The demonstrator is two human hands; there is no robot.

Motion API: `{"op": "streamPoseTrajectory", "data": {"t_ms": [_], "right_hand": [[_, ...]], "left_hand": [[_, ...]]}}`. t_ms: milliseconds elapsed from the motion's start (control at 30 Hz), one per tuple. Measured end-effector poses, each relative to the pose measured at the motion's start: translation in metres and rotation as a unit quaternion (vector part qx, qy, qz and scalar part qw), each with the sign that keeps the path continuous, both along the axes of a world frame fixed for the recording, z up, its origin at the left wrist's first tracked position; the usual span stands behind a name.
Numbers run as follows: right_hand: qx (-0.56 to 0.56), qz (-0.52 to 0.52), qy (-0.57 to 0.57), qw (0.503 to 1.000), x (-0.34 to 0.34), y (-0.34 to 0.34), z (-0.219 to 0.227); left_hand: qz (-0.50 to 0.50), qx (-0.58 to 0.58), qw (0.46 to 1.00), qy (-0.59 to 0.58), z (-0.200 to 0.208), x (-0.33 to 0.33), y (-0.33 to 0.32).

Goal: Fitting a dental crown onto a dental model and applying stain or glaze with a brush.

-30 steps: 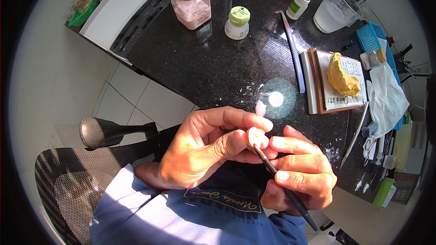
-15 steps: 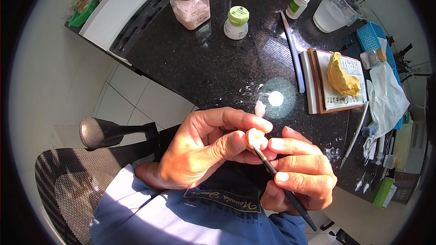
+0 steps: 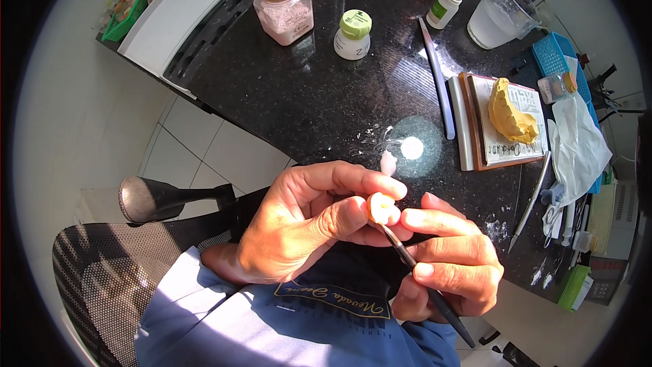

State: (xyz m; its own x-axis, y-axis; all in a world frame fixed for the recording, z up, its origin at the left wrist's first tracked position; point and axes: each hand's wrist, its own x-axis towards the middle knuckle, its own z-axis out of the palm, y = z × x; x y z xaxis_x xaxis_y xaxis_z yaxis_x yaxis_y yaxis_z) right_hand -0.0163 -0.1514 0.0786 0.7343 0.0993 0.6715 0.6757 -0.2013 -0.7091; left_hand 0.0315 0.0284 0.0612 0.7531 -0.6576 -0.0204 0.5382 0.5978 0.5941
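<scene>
Between thumb and fingers, my left hand (image 3: 288, 224) pinches a small pale dental piece (image 3: 382, 208), rounded and cream to pink. My right hand (image 3: 458, 255) is closed around a slim black-handled brush (image 3: 445, 309). Its narrow tip touches or nearly touches the lower edge of the piece; glare keeps me from telling which. My right fingertips lie close beside the left ones. Just beyond the hands, a small whitish-pink pointed lump (image 3: 388, 163) rests on the black speckled worktop (image 3: 305, 109), next to a bright round light spot.
A yellow dental cast (image 3: 506, 115) sits on stacked pads (image 3: 468, 129) at the right, with a long blue-grey tool (image 3: 438, 75) alongside. Toward the back stand a pink powder jar (image 3: 284, 17), a green-capped bottle (image 3: 352, 37), a dropper bottle (image 3: 447, 5) and a clear cup (image 3: 499, 17).
The brush tip has shifted slightly down and left along the dental piece. Both hands otherwise hold nearly the same place.
</scene>
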Motion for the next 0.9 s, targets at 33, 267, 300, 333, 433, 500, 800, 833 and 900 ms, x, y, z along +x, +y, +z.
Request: {"op": "streamPoseTrajectory", "data": {"t_ms": [33, 267, 300, 333, 433, 500, 800, 833, 900], "right_hand": [[-0.003, -0.003, 0.000, 1.000, 0.000, 0.001, 0.000], [-0.007, 0.002, 0.001, 1.000, 0.002, 0.000, -0.001], [-0.005, 0.008, 0.001, 1.000, 0.003, 0.001, -0.001], [-0.005, 0.005, 0.001, 1.000, 0.002, 0.000, 0.000], [0.007, -0.001, 0.021, 1.000, -0.006, -0.005, 0.005], [0.023, 0.001, 0.013, 1.000, -0.007, -0.008, 0.001], [-0.049, -0.258, 0.039, 0.964, -0.030, -0.021, 0.008], [-0.060, -0.244, 0.063, 0.966, -0.030, -0.025, 0.011], [0.011, -0.247, 0.102, 0.964, -0.030, -0.022, 0.006]], "left_hand": [[0.000, 0.000, 1.000, 0.000, -0.001, 0.000, 0.000], [0.010, -0.008, 1.000, 0.006, 0.001, -0.001, 0.000], [0.017, -0.003, 1.000, 0.007, 0.001, -0.002, 0.000], [0.010, -0.005, 1.000, 0.007, 0.001, -0.001, -0.001], [-0.010, -0.010, 1.000, 0.011, 0.004, 0.000, -0.004], [0.052, 0.039, 0.997, 0.046, 0.009, -0.004, -0.006], [0.086, 0.077, 0.993, -0.039, 0.005, -0.007, -0.015], [0.087, 0.084, 0.992, -0.037, 0.005, -0.007, -0.015], [0.097, 0.079, 0.991, -0.046, 0.002, -0.007, -0.016]]}}
